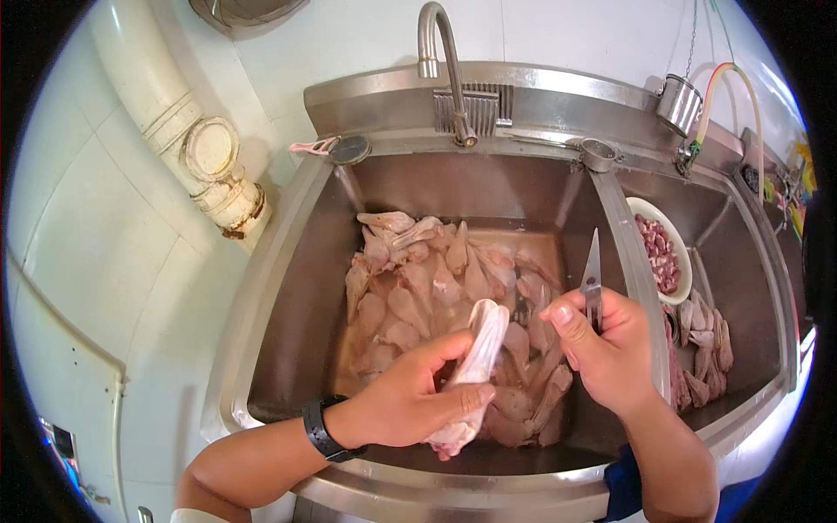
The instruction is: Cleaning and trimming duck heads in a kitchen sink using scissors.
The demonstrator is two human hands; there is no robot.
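Observation:
My left hand (pixel 418 392) grips a long, pale raw poultry piece (pixel 485 340) between thumb and fingers, over the large steel sink basin (pixel 294 314). The piece is tilted, with its rounded narrow end up and a reddish end low. My right hand (pixel 608 346), just to the right, holds a narrow pointed metal blade (pixel 592 261) with the tip up. Its handle is hidden in the fist. The blade stands apart from the held piece. Below both hands, several skin-on poultry pieces (pixel 405 304) lie heaped in shallow, cloudy water.
A curved faucet (pixel 447 39) rises behind the basin. On the ledge are a small metal strainer (pixel 598 155) and a round dark lid-like object (pixel 350 149). In the right basin, a white bowl (pixel 683 281) holds reddish meat pieces beside more poultry pieces (pixel 705 350). A metal cup (pixel 680 104) hangs above.

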